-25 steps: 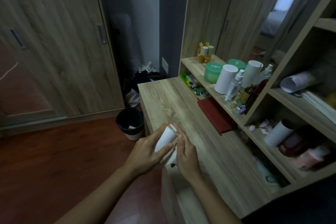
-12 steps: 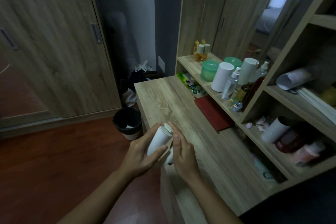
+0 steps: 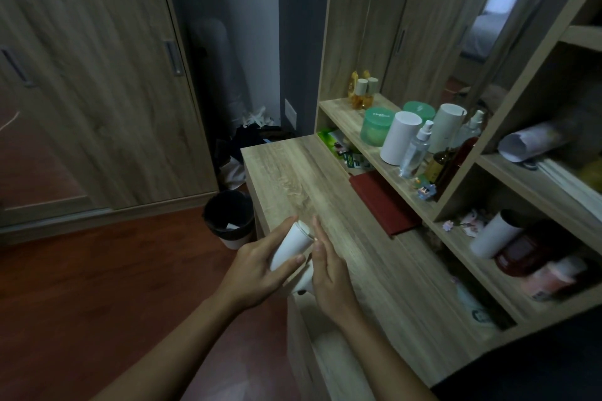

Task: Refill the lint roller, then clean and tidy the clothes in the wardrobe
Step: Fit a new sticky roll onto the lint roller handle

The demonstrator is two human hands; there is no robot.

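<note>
A white lint roller is held over the front left edge of the wooden desk. My left hand wraps around its white paper roll from the left. My right hand lies against the roll's right side and covers the white handle, whose end shows below at the palm. The wardrobe with shut sliding doors stands at the left. Spare white rolls stand on the shelf and lie in a lower cubby.
A black waste bin sits on the red-brown floor beside the desk. A red cloth lies on the desk under the shelf. Bottles and green jars crowd the shelf. A desk drawer is pulled open below my hands.
My hands with the roller have stayed together and shifted slightly left and down in view as my head turned a little right. The grip looks the same.
</note>
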